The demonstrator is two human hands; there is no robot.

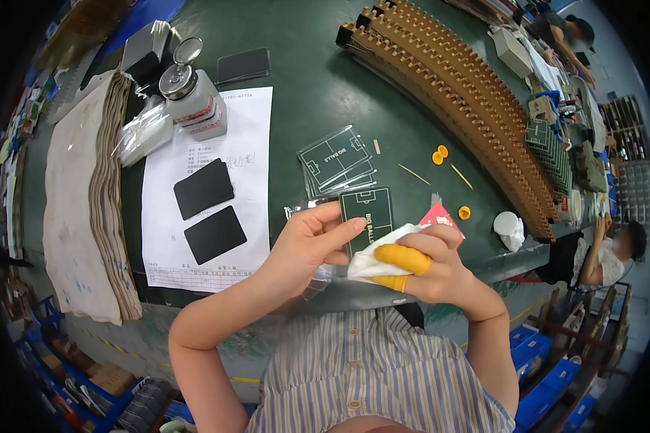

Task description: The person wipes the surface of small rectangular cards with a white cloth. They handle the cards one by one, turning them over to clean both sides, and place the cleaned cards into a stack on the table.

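My left hand (312, 242) pinches the left side of a dark card (374, 202) printed with pale pitch lines and lettering. Bunched in my right hand (440, 267) is a white cloth (368, 265), laid against the card's lower right part. Yellow finger cots (403, 258) cover some fingers of that hand. Just beyond the card lies a small pile of similar printed cards (334, 159), which seem to be in clear sleeves. More clear sleeves (296, 208) show partly behind my left hand. A red packet (433, 215) sits partly hidden behind my right hand.
At left, a pump bottle (204, 112) and two black cards (204, 189) rest on a printed sheet (256, 144), beside stacked cloths (79, 202). Loose finger cots (438, 156), thin sticks (462, 177), a white tub (507, 222) and long slotted racks (448, 79) occupy the right. Co-workers sit beyond.
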